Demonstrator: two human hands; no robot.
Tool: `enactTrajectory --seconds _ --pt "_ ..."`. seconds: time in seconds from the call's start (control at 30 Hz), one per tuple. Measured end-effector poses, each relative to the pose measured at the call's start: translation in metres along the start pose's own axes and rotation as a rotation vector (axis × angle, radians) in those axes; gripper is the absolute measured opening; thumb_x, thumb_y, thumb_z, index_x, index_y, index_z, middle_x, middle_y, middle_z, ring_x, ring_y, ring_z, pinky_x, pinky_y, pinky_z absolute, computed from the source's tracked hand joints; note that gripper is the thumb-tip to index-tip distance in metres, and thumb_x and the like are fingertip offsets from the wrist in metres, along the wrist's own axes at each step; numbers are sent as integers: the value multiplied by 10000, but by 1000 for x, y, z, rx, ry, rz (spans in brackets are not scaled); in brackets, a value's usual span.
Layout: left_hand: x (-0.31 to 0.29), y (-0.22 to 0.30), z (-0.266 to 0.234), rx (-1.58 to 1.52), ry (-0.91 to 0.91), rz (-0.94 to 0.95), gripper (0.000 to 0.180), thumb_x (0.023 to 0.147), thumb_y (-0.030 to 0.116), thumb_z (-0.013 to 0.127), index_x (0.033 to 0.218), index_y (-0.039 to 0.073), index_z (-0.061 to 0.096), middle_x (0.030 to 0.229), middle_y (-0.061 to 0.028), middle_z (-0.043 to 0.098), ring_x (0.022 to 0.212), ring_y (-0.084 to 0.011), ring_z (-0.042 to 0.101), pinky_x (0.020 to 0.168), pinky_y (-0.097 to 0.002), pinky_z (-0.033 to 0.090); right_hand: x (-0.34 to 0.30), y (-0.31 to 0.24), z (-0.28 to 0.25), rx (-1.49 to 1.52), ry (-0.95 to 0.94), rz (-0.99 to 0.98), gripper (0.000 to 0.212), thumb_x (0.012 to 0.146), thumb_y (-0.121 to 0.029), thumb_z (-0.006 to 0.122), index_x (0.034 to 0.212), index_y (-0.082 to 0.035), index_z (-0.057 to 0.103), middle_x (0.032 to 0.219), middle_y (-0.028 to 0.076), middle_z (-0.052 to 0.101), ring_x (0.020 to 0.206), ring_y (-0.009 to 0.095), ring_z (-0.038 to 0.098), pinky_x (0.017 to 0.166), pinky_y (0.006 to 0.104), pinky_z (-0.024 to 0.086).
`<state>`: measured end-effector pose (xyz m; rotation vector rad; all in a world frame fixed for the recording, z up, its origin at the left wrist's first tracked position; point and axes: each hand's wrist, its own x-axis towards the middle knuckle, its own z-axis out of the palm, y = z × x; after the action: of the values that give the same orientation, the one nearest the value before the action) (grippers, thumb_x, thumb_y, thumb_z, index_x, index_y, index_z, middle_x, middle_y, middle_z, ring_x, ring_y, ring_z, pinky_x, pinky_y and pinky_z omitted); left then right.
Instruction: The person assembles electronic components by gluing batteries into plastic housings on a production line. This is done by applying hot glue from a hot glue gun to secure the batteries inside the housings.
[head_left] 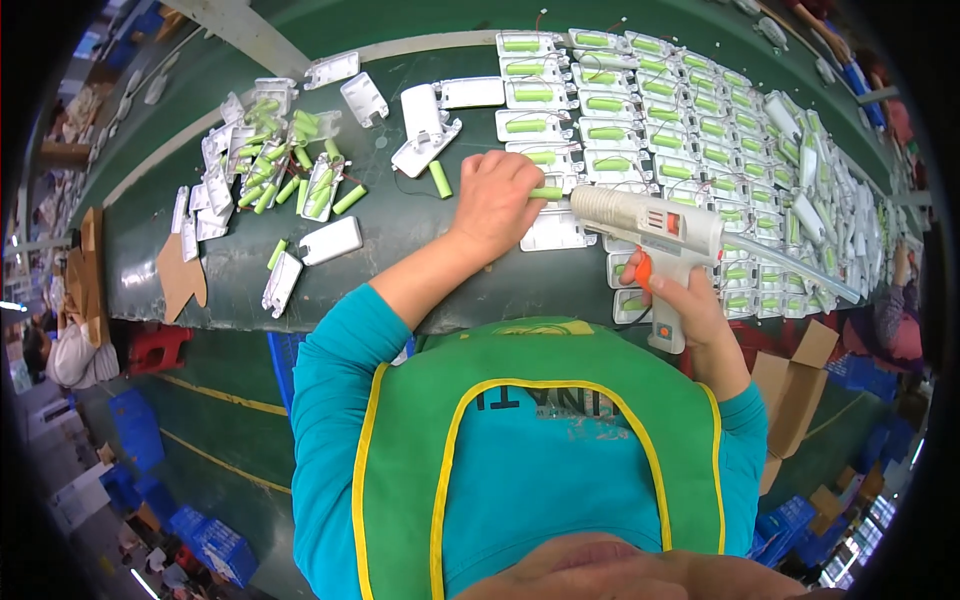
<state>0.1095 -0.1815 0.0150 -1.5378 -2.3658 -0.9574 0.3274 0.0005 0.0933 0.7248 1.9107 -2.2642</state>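
Observation:
My right hand (685,305) is wrapped round the handle of a white hot glue gun (650,222), fingers at its orange trigger. A clear glue stick (790,266) sticks out of the gun's back end. The nozzle points left, close to a green cylindrical battery (546,193) pinched in my left hand (497,200). Beneath that battery lies a white plastic shell (552,234), partly hidden by the hand and gun. Left of my left hand, a loose green battery (440,180) rests beside white casings (425,135).
Rows of white shells with green batteries (605,104) cover the table's right side, piling up (825,200) at the far right. A heap of loose batteries (265,165) and casings lies left, near a brown cardboard piece (182,280). An open carton (790,385) stands below the table's right edge.

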Motion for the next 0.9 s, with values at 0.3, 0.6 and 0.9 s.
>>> enactTrajectory --seconds 0.3,0.6,0.9 --pt "1 -5 2 -105 -4 -29 228 684 129 771 849 135 613 1062 -38 568 1054 -281 499 869 -413 366 4 3 -5 1 -17 17 429 843 -263 649 1189 -29 551 1027 69 645 952 149 613 686 255 466" --pt "4 -2 11 -76 50 -16 203 671 132 779 776 130 605 1045 -27 575 1059 -274 506 874 -416 363 3 -1 -6 16 -9 -23 402 857 -235 622 1186 -18 540 1011 72 632 949 153 603 679 257 465" --pt "3 -1 11 -58 59 -24 197 667 137 780 769 129 612 1009 -22 579 1045 -268 511 888 -421 352 14 -6 3 45 -52 -36 373 882 -88 592 1219 40 501 1040 84 588 938 175 584 868 338 470"
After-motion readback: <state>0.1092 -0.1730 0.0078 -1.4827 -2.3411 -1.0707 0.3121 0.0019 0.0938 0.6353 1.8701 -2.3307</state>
